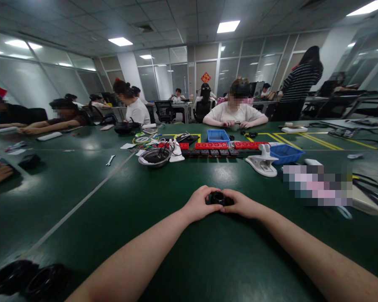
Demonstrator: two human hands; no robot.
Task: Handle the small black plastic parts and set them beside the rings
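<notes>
Hands (198, 204) (244, 204), two, around one black piece (219, 197)

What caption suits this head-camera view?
A bare left hand and right hand hold a glossy black round object at a smooth green table.

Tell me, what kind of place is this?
Probably a workshop or assembly room, though I can't be sure. The big green worktable has a metal wrench and blue plastic bins on it, which suits hands-on work with parts.
</notes>
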